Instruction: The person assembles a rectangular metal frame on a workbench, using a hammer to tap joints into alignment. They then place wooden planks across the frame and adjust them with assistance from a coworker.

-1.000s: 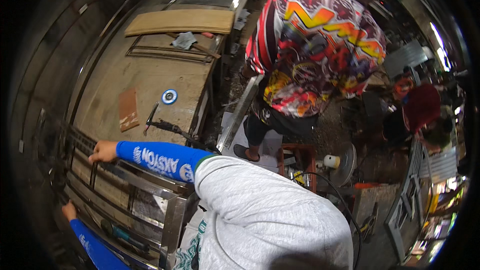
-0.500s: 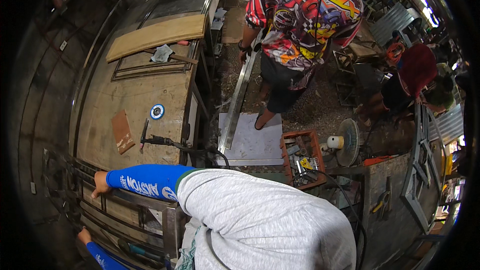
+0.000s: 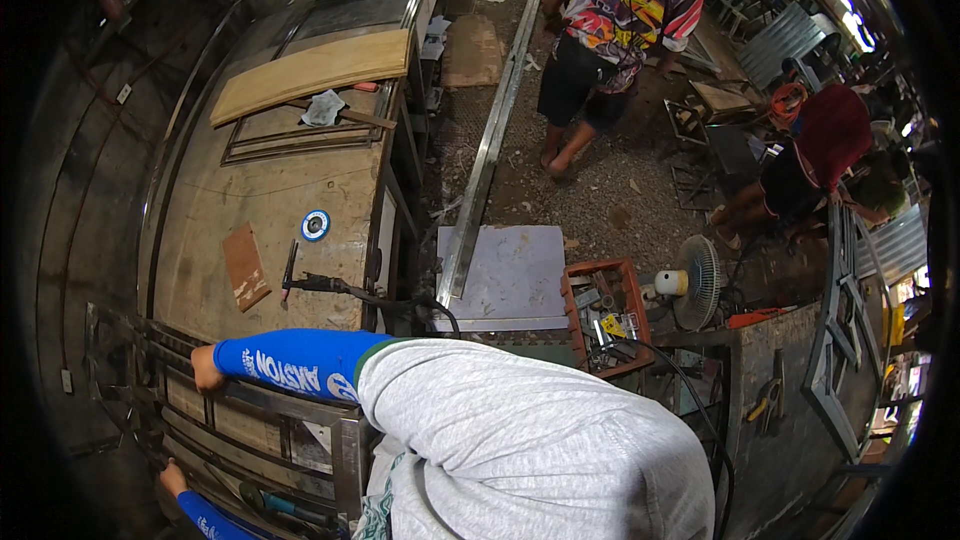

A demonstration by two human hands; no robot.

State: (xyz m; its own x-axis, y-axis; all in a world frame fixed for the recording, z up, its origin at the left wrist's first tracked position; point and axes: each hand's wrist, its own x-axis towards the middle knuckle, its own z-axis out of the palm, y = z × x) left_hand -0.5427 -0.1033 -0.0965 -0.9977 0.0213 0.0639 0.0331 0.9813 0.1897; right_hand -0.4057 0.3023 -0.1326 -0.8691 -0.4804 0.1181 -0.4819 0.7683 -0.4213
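Note:
A dark metal frame with several parallel bars (image 3: 270, 400) lies at the lower left, over the table's near end. My right hand (image 3: 207, 368), in a blue sleeve, is closed over one of its upper bars. Lower down, my left hand (image 3: 173, 479) is at the frame's outer side, its fingers bent around a bar and partly hidden. A teal and black tool (image 3: 275, 503) lies among the bars near my left forearm. Beyond my right arm, a welding torch (image 3: 318, 282) with a black cable rests on the table.
The wooden tabletop (image 3: 200, 210) holds a blue-rimmed disc (image 3: 315, 225), a brown board piece (image 3: 245, 266) and a plywood sheet (image 3: 310, 75). To the right are an orange crate (image 3: 606, 318), a fan (image 3: 690, 283) and a long metal bar (image 3: 490, 155). Two people (image 3: 620, 30) work farther off.
My right hand has closed more over the bar. The person in the patterned shirt has stepped farther away, and the long metal bar's far end shows more. My left hand has barely shifted.

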